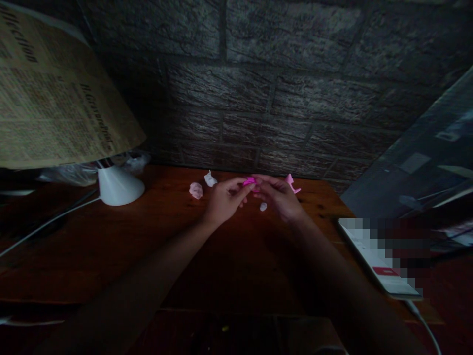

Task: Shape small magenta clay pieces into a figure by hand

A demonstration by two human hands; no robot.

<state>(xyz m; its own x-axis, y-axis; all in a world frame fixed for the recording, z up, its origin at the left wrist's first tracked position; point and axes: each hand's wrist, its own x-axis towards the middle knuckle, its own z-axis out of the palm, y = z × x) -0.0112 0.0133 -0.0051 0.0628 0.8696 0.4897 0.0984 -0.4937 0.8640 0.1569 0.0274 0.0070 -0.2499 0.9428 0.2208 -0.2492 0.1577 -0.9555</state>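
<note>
Over the back of the wooden desk, both my hands meet around a small bright pink piece (250, 181) that looks like folded paper. My left hand (225, 199) pinches it from the left between thumb and fingers. From the other side, my right hand (279, 197) grips it with its fingertips, and the fingers cover part of it. A pink paper shape (291, 183) with pointed ends lies just behind my right hand. Below the hands sits a small whitish ball (263, 206). Left of my left hand are a crumpled pale pink lump (196, 190) and a crumpled white piece (210, 178).
A lamp with a white base (121, 186) and a newsprint shade (55, 93) stands at the left, its cord crossing the desk (166, 207). A tablet-like device (380, 261), partly blurred out, lies at the right edge with a cable. A brick wall (240, 88) rises behind.
</note>
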